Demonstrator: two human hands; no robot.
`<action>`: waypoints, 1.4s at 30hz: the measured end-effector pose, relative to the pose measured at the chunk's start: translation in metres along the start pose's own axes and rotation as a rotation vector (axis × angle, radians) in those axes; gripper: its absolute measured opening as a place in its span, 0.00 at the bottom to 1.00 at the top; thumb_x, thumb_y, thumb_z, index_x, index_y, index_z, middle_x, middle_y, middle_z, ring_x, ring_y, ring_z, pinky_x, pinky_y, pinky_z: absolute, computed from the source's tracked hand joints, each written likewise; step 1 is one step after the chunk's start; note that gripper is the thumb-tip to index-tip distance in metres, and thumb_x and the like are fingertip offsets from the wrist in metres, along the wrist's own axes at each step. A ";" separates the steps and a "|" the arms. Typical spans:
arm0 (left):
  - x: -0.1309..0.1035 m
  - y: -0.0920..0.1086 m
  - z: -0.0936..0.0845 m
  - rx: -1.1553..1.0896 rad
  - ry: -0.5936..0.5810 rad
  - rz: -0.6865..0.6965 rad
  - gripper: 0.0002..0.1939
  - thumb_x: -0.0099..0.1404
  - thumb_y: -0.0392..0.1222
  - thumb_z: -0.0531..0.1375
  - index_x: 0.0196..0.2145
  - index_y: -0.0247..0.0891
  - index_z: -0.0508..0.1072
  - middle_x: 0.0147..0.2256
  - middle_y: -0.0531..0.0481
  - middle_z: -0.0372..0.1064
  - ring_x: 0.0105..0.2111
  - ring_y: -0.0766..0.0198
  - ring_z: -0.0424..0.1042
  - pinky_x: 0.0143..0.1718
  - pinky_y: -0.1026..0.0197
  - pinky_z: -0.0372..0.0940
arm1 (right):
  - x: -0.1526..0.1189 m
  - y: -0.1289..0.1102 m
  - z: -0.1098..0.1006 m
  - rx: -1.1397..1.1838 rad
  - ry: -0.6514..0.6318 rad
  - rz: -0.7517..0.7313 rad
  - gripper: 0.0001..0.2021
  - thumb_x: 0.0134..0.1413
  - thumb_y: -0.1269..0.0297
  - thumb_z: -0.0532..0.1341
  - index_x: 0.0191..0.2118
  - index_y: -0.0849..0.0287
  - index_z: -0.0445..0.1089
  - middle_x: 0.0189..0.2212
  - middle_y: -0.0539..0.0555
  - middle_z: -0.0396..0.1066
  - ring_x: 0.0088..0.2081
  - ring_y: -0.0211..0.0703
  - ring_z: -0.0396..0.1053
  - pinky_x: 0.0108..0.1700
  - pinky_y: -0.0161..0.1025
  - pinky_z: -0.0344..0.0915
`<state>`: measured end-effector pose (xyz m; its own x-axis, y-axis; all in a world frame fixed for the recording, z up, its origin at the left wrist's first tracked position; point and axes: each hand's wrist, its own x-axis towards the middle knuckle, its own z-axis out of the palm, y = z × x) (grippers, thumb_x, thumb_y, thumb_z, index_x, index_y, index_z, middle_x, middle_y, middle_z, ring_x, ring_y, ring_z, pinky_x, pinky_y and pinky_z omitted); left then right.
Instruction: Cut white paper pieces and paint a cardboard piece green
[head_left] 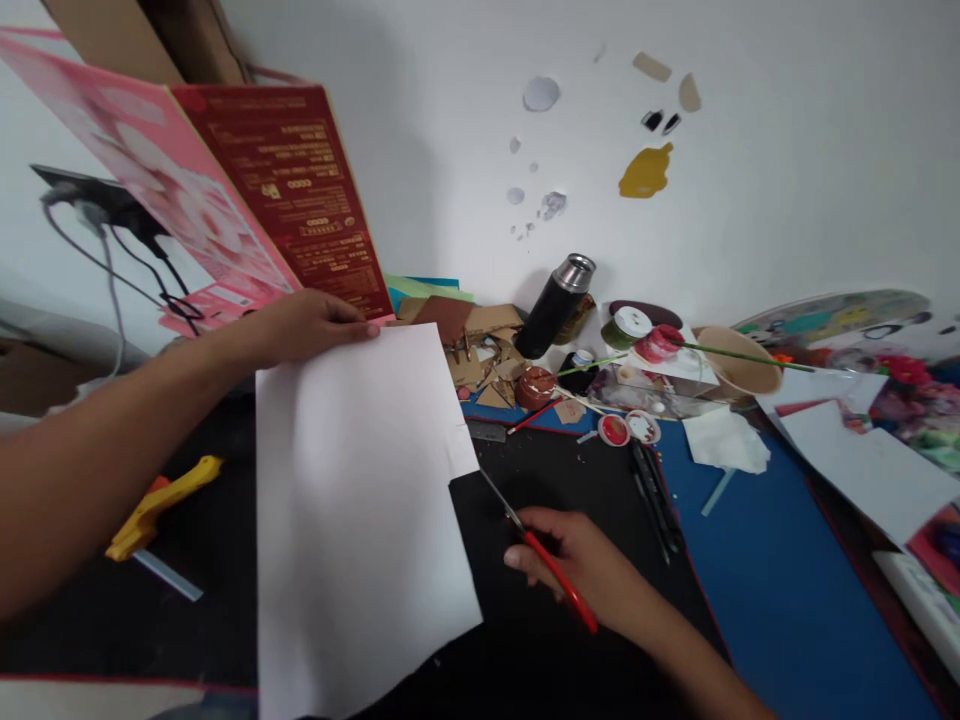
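Observation:
A large white sheet of paper (360, 500) stands out over the dark table, with a step-shaped notch in its right edge. My left hand (319, 322) grips its top edge, thumb and fingers closed on it. In my right hand (562, 555) are scissors with red handles (559, 575), their blades pointing up and left. The blade tips are at the paper's right edge, by the corner of the notch; whether they touch it I cannot tell. A yellow glue gun (161, 508) with a clear glue stick lies left of the sheet, below my left forearm.
Behind the sheet stand a pink and red folded box (277, 190), cardboard scraps (491, 350) and a black thermos (555, 305). Paint jars (628, 327), black pens (652, 495) and a crumpled tissue (726, 440) lie right. Cables (112, 270) hang at the left.

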<state>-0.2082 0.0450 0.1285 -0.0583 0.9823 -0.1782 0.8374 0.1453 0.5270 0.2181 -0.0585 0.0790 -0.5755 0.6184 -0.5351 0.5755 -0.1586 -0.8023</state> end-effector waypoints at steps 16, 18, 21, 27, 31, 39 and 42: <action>-0.056 0.023 0.063 -0.358 0.115 -0.232 0.28 0.58 0.67 0.63 0.40 0.39 0.85 0.37 0.50 0.85 0.38 0.52 0.78 0.37 0.60 0.70 | -0.005 -0.001 -0.034 -0.463 0.309 -0.201 0.14 0.70 0.56 0.64 0.54 0.55 0.81 0.50 0.59 0.83 0.48 0.53 0.79 0.50 0.42 0.70; -0.056 0.023 0.065 -0.316 0.101 -0.202 0.27 0.62 0.65 0.62 0.43 0.39 0.85 0.38 0.50 0.85 0.39 0.51 0.78 0.38 0.60 0.69 | 0.000 0.004 -0.032 -0.290 0.339 -0.217 0.15 0.70 0.53 0.63 0.52 0.55 0.81 0.44 0.57 0.83 0.41 0.50 0.79 0.42 0.41 0.70; -0.054 0.025 0.072 -0.223 0.100 -0.133 0.25 0.67 0.62 0.59 0.43 0.39 0.85 0.38 0.51 0.85 0.40 0.50 0.78 0.39 0.60 0.67 | 0.016 0.017 -0.029 -0.025 0.370 -0.188 0.19 0.69 0.48 0.62 0.51 0.57 0.79 0.35 0.55 0.81 0.31 0.44 0.75 0.32 0.37 0.66; -0.052 0.032 0.090 -0.077 0.125 -0.050 0.22 0.71 0.57 0.57 0.44 0.39 0.85 0.43 0.47 0.86 0.44 0.46 0.82 0.45 0.57 0.68 | 0.052 0.028 -0.026 0.305 0.353 -0.222 0.25 0.62 0.38 0.63 0.43 0.59 0.74 0.31 0.51 0.77 0.21 0.35 0.68 0.22 0.32 0.58; -0.052 0.028 0.098 0.008 0.114 -0.078 0.25 0.74 0.56 0.54 0.46 0.36 0.84 0.45 0.38 0.85 0.47 0.42 0.82 0.48 0.53 0.69 | 0.063 0.026 -0.026 0.278 0.330 -0.237 0.22 0.61 0.41 0.66 0.37 0.59 0.73 0.26 0.49 0.75 0.19 0.33 0.64 0.22 0.32 0.56; -0.060 0.042 0.123 0.159 0.479 0.426 0.21 0.75 0.49 0.55 0.58 0.41 0.79 0.55 0.38 0.81 0.58 0.42 0.75 0.65 0.41 0.65 | 0.071 0.036 -0.020 0.312 0.355 -0.248 0.21 0.61 0.42 0.67 0.34 0.57 0.71 0.23 0.47 0.73 0.18 0.33 0.60 0.22 0.32 0.53; -0.058 0.059 0.145 0.118 0.267 0.669 0.19 0.78 0.48 0.55 0.58 0.43 0.79 0.57 0.40 0.80 0.60 0.47 0.75 0.66 0.43 0.66 | 0.070 0.037 -0.018 0.320 0.366 -0.253 0.21 0.61 0.42 0.67 0.34 0.57 0.71 0.23 0.47 0.72 0.18 0.33 0.60 0.22 0.32 0.54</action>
<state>-0.0772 -0.0206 0.0495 0.3685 0.8539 0.3676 0.7922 -0.4953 0.3564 0.2100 -0.0070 0.0168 -0.4006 0.8860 -0.2334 0.2071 -0.1605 -0.9651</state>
